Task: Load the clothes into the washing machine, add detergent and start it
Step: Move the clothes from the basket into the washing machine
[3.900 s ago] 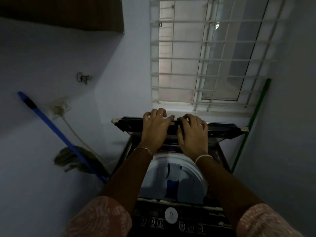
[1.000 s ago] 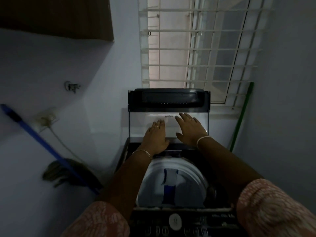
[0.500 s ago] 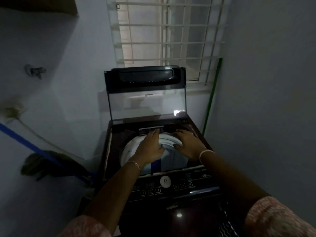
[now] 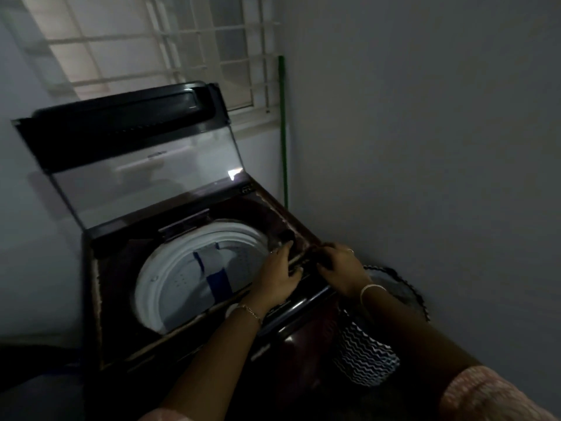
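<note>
Both at washing machine (image 4: 158, 268) rim: left hand (image 4: 277, 281), fingers (image 4: 286, 250) straight; right hand (image 4: 343, 268), fingers (image 4: 324, 265) unclear.

Dim room, daylight the only source seen. Window (image 4: 158, 47) at rear, upper left, behind a white barred grille (image 4: 212, 34); panes pale, blurred. White sill (image 4: 258, 121) below it. Right wall (image 4: 425, 147) plain grey, unmarked, meets the window wall at a corner. Thin green pole (image 4: 283, 132) stands upright in that corner. Left wall (image 4: 18, 208) pale, in shadow. Floor at lower left too dark to read.
</note>
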`<state>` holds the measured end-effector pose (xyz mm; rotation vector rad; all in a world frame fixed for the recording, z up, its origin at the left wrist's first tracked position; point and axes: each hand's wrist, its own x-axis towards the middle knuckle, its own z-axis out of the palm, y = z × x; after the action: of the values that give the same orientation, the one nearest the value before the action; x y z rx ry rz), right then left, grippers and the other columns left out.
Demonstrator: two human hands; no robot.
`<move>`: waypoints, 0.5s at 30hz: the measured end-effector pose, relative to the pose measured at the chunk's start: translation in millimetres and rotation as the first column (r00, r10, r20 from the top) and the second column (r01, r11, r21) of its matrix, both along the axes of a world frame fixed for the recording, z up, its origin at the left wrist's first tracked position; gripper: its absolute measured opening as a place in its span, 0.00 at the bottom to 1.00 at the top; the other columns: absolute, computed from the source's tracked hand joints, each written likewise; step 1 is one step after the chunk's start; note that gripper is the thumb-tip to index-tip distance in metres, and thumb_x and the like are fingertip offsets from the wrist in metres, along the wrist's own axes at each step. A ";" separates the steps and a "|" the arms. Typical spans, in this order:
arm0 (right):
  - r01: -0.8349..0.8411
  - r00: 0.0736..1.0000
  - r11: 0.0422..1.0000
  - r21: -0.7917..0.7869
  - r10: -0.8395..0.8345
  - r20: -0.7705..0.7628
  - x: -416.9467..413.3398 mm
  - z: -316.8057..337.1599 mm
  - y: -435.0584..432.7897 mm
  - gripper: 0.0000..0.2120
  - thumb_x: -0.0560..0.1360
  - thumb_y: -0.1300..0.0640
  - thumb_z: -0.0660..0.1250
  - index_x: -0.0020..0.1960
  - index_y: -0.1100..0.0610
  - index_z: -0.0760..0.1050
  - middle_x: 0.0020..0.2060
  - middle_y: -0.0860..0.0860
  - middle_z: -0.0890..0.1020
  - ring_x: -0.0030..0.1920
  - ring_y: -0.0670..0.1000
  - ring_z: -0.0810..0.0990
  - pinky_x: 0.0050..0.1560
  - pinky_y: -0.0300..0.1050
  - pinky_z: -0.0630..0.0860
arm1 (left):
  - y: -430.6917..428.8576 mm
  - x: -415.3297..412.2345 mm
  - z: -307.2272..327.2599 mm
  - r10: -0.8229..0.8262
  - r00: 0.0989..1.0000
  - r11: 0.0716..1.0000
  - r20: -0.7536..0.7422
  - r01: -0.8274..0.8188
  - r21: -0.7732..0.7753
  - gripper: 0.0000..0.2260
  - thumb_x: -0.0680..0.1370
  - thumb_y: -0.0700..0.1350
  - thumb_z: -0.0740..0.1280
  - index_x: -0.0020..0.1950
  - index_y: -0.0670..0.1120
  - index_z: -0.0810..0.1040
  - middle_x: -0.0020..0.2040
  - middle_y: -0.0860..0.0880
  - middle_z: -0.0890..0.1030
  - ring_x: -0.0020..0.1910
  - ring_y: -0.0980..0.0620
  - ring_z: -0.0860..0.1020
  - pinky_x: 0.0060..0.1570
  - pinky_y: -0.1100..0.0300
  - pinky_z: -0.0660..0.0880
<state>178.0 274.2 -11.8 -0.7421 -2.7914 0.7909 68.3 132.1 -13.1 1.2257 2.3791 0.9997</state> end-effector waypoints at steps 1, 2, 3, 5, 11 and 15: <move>0.035 0.999 0.999 -0.011 -0.035 -0.005 8.4 -5.0 9.7 0.20 0.72 0.53 0.64 0.64 0.53 0.76 0.63 0.54 0.75 0.65 0.57 0.72 0.67 0.46 0.67 | 14.4 7.4 -4.3 -0.018 1.000 1.000 -0.009 0.018 0.007 0.28 0.78 0.46 0.65 0.76 0.46 0.59 0.73 0.48 0.66 0.71 0.50 0.67 0.69 0.60 0.64; 0.066 0.998 0.998 -0.016 -0.067 -0.011 16.1 -9.8 19.9 0.20 0.73 0.54 0.64 0.64 0.54 0.76 0.63 0.54 0.75 0.65 0.57 0.72 0.67 0.46 0.65 | 29.9 14.9 -8.4 -0.032 0.999 0.999 -0.023 0.032 0.021 0.28 0.78 0.46 0.65 0.76 0.46 0.61 0.73 0.47 0.67 0.71 0.49 0.67 0.69 0.59 0.65; 0.094 0.996 0.995 -0.022 -0.094 -0.012 23.5 -14.6 30.7 0.19 0.73 0.56 0.65 0.64 0.55 0.76 0.63 0.55 0.75 0.65 0.57 0.71 0.67 0.45 0.64 | 45.7 22.1 -13.0 -0.042 0.999 0.999 -0.032 0.043 0.029 0.27 0.78 0.46 0.66 0.75 0.46 0.62 0.72 0.47 0.68 0.71 0.49 0.67 0.69 0.59 0.65; 0.128 0.992 0.991 -0.043 -0.129 -0.002 38.6 -25.9 54.9 0.17 0.75 0.58 0.65 0.63 0.58 0.76 0.64 0.56 0.75 0.66 0.57 0.71 0.67 0.45 0.63 | 77.9 38.6 -20.6 -0.059 0.997 0.997 -0.042 0.062 0.049 0.25 0.78 0.45 0.65 0.74 0.45 0.64 0.72 0.46 0.69 0.70 0.49 0.67 0.68 0.59 0.65; 0.206 0.978 0.966 -0.155 -0.196 0.077 82.3 -69.5 138.4 0.17 0.75 0.59 0.64 0.63 0.59 0.76 0.64 0.57 0.76 0.65 0.57 0.72 0.66 0.46 0.65 | 167.9 79.6 -47.4 -0.125 0.990 0.992 0.068 0.124 0.019 0.23 0.78 0.43 0.65 0.73 0.44 0.66 0.70 0.46 0.71 0.69 0.49 0.69 0.63 0.66 0.63; 0.245 0.965 0.945 -0.214 -0.217 0.147 104.3 -100.7 189.1 0.15 0.74 0.58 0.65 0.61 0.58 0.78 0.59 0.57 0.80 0.60 0.58 0.77 0.63 0.49 0.72 | 207.9 91.2 -71.7 -0.076 0.978 0.997 0.195 0.078 0.002 0.20 0.77 0.37 0.65 0.69 0.41 0.70 0.66 0.45 0.74 0.62 0.57 0.70 0.55 0.81 0.60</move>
<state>282.3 463.3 -112.5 -1.1704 -2.6710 1.0672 159.5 340.0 -84.8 1.1511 2.1667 1.0377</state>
